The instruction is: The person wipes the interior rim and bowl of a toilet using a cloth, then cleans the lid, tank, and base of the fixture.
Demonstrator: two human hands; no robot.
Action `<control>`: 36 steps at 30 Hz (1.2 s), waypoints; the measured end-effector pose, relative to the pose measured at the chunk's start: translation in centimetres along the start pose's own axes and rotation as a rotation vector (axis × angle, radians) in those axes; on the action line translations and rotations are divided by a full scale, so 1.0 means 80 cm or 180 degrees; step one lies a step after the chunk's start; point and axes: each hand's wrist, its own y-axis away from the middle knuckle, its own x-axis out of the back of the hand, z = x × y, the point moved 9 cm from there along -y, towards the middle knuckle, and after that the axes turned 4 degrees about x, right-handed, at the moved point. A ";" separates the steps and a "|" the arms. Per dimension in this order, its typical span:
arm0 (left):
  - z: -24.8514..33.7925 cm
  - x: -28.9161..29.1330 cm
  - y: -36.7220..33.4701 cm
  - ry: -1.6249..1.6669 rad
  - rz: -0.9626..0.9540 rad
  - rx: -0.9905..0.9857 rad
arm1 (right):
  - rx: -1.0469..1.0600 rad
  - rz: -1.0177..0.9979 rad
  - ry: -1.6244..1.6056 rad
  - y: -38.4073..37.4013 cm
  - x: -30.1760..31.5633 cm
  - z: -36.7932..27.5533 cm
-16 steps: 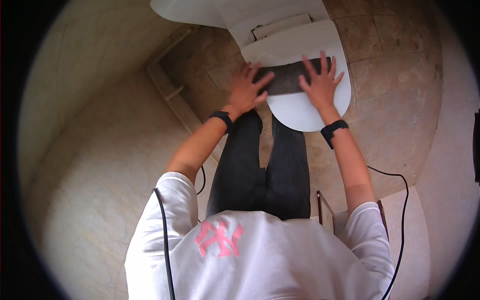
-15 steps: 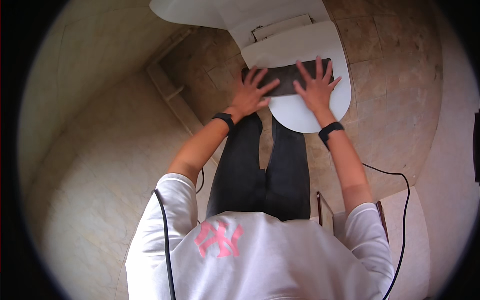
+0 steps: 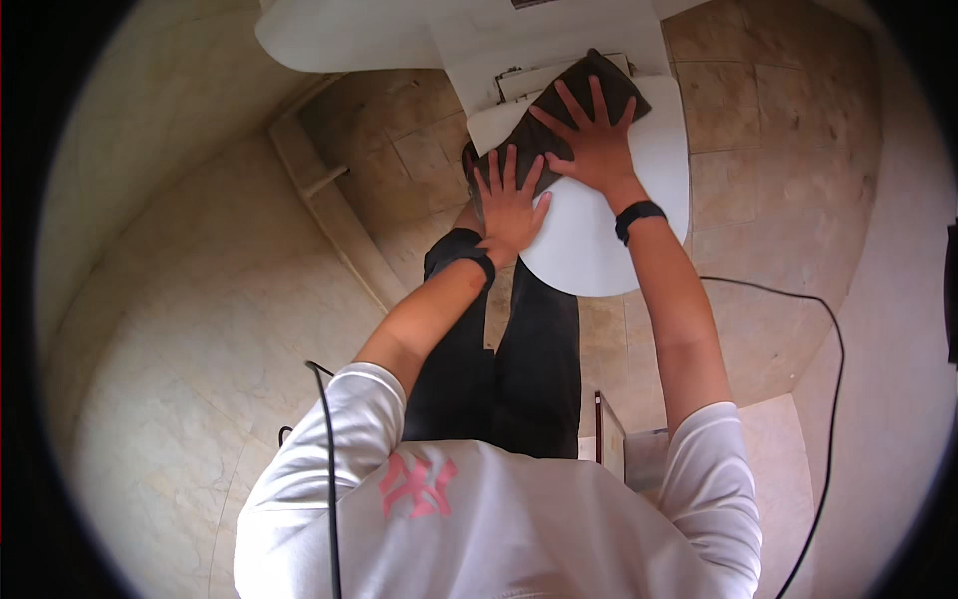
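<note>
Downward fisheye view from head

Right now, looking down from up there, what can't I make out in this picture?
- Palms of the left hand and right hand: head view, hidden by the backs of the hands.
- Underside of the dark cloth: head view, hidden by its upper side.
- Top of the white fixture: head view, cut off by the upper edge.
- Black cable's end: head view, cut off below.

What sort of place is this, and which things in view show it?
Most likely a bathroom: a rounded white lid that looks like a toilet's, a curved white fixture, perhaps a basin, and brownish tiles.
</note>
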 end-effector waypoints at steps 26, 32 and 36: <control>-0.051 -0.089 0.024 0.0020 -0.0758 -0.1433 | -0.1387 0.0412 0.0057 0.129 -0.142 -0.036; -0.056 -0.096 0.027 -0.0032 -0.0984 -0.2089 | -0.2234 0.0613 -0.0006 0.169 -0.165 -0.066; -0.063 -0.085 0.023 -0.0029 -0.1332 -0.2337 | -0.2721 0.0495 -0.0056 0.167 -0.162 -0.079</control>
